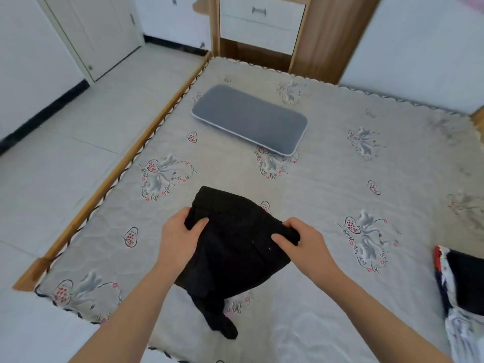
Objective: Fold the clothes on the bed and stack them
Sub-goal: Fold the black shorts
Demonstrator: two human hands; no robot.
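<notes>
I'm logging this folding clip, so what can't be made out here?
Head view only:
- Black garment: its type is unclear, bunched in the left hand and right hand.
- Clothes pile: cut off by the right edge.
- Mattress print lettering: too small.

The garment (235, 247) is plain black all over, with one tiny white speck near its middle. The bed (327, 184) has a pale grey-beige quilted cover printed with grey swans, hearts filled with small red and pink dots, and dark script lettering; its edge is trimmed in a dark and light braid. The bed frame (110, 179) is honey-brown wood. The pillow (248, 119) is blue-grey with a white border. The pile of clothes (461, 292) at the right shows navy, red and white. The floor (52, 142) is off-white tile, the skirting (44, 113) black. The cabinet (322, 35) is brown wood grain with white drawers (262, 19).
</notes>
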